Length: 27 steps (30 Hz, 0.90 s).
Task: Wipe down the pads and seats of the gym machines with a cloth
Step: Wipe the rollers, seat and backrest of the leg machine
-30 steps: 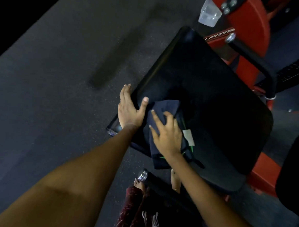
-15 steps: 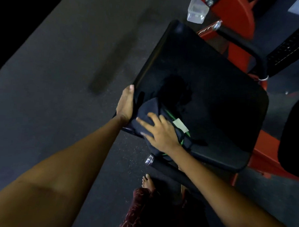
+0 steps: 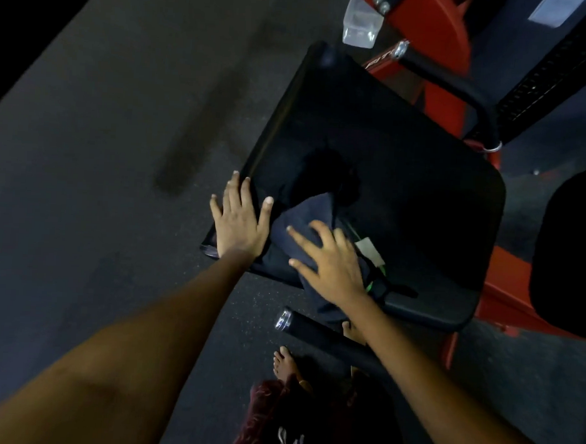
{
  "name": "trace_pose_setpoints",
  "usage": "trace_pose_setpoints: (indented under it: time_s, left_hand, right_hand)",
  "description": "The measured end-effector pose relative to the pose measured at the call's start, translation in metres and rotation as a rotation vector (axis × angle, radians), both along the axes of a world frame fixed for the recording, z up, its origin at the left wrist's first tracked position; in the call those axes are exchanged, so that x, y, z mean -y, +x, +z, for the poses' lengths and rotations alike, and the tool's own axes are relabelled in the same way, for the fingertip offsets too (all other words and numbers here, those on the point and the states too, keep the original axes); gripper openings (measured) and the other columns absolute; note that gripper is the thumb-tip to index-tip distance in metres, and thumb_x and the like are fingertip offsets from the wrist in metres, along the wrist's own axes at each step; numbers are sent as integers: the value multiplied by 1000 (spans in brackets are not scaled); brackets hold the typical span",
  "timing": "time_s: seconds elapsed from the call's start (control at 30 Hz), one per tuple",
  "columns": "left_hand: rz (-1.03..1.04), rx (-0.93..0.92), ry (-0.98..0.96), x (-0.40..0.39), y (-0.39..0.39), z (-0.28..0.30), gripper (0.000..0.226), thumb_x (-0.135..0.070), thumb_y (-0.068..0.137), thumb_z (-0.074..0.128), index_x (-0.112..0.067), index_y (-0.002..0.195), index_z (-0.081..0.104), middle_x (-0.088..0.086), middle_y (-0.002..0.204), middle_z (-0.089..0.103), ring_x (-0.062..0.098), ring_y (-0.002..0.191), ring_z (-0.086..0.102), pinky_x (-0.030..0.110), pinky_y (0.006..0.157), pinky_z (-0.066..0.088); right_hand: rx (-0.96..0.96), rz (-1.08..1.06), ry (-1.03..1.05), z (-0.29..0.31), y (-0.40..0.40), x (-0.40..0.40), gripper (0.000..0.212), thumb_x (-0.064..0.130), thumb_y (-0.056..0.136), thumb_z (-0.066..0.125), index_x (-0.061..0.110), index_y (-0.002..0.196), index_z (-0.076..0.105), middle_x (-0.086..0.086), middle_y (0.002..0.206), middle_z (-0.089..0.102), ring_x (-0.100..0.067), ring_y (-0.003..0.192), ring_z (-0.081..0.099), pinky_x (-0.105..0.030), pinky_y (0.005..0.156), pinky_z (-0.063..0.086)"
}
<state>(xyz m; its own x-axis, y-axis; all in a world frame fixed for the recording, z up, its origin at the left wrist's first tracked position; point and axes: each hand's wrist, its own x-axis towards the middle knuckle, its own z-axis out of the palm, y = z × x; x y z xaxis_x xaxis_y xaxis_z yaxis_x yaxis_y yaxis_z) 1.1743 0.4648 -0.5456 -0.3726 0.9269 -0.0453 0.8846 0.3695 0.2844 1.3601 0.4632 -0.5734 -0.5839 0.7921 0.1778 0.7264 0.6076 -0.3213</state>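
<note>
Dark speckled rubber flooring (image 3: 96,153) surrounds a red-framed gym machine (image 3: 437,33). We note its black seat pad (image 3: 404,179) tilted toward us. Our left hand (image 3: 239,224) lies flat on the near-left corner, grip released, apparently steadying the pad. Our right hand (image 3: 330,260), fingers spread, presses the dark cloth (image 3: 305,219) against the pad's near edge, wiping.

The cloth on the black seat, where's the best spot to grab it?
Probably the bunched fold at the far end of the cloth, beyond the right hand pressing it flat. Come from above with fingers pinching the raised ridge; the rest lies flat on the seat, and the near end hangs off the edge.
</note>
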Motion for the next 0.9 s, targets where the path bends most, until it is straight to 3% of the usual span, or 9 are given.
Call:
trace_pose_setpoints:
  time_s: [0.1,0.2,0.27,0.33,0.43,0.57,0.67,0.77,0.9]
  left_hand:
    - [-86,-50,42,1,0,1,81,-60,93,6,-4,144,34,12,156,23,29,142,25,53,116,7]
    - [-170,-77,39,2,0,0,82,-61,94,3,-3,142,38,14,154,29,30,142,27,52,116,8]
    - [-229,-91,35,3,0,-3,79,-59,96,4,-5,142,39,13,154,29,29,142,26,50,116,7]
    - [-251,-106,48,3,-1,-5,74,-55,97,7,-5,141,40,12,153,30,29,142,27,50,116,7]
    - [-181,-77,50,0,-2,-6,67,-49,98,15,-4,140,42,12,152,33,28,141,29,51,115,12]
    - [-122,-39,52,-1,0,-2,68,-49,96,14,-5,140,42,12,151,35,27,141,29,50,114,19]
    - [-116,-26,58,0,0,-2,67,-49,96,17,-5,139,43,12,149,37,29,140,31,51,110,26]
    - [-123,-17,58,1,0,-3,65,-49,96,19,-5,138,44,13,148,39,30,139,32,52,109,28]
    - [-155,-17,55,-1,-1,-4,68,-52,97,14,-8,139,43,10,150,37,30,140,30,51,110,26]
  right_hand:
    - [13,220,34,-14,56,3,49,39,90,46,32,138,43,-5,126,47,-31,82,53,-36,65,47]
    - [-35,-62,-24,-21,88,-16,49,42,91,44,29,138,44,-11,124,47,-39,82,56,-39,60,50]
    - [-110,-336,-116,-19,69,-36,51,43,90,50,23,137,50,-17,124,50,-42,89,56,-42,65,51]
    - [-165,-425,-136,-10,29,-49,50,43,86,55,19,130,58,-17,121,54,-41,90,57,-40,65,50]
    - [-162,-286,-47,3,-7,-32,44,41,85,53,22,123,63,-9,117,57,-35,87,57,-36,64,50]
    - [-121,-49,-14,-15,48,-2,43,24,81,50,22,122,64,-3,122,49,-34,85,57,-36,63,51]
    - [-129,-270,-101,-21,80,-27,41,17,84,60,18,125,62,-13,124,49,-42,88,58,-43,68,52]
    - [-197,-562,-166,-14,39,-61,40,22,86,65,15,125,62,-18,120,54,-41,90,57,-42,66,49]
    - [-196,-346,-68,-1,-10,-40,39,27,87,58,17,124,63,-11,118,55,-36,90,57,-38,63,50]
